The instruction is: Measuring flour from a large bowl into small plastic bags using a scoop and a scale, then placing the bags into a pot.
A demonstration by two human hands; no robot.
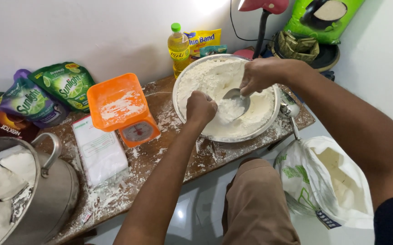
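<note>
Here, in the head view, my right hand (261,75) gripped the handle of a metal spoon (236,97), its bowl sunk into the flour (214,79) at the middle of the wide metal basin (271,119). The grip was closed over the top of the handle, which let the spoon bowl dig downward. My left hand (201,107) was clenched in a loose fist over the near-left part of the flour; whether it enclosed flour or nothing, I could not tell, since the fingers curled away from the camera.

The basin sat on the far right of the wooden tabletop (214,156), within reach of both arms. Just beside it on the left stood an orange kitchen scale (123,109) with a dusted tray, close enough to pass measured portions across. A white flat packet (100,152) lay in front of the scale. A steel pot (46,190) holding white bags stood at the near-left edge, cut off by the frame.

Against the wall stood a yellow oil bottle (178,50) and green pouches (65,84). An open white sack (328,181) rested on the floor to my right. The spoon handle was hidden inside my grip. A second utensil (290,113) beyond the basin rim was partly hidden.
</note>
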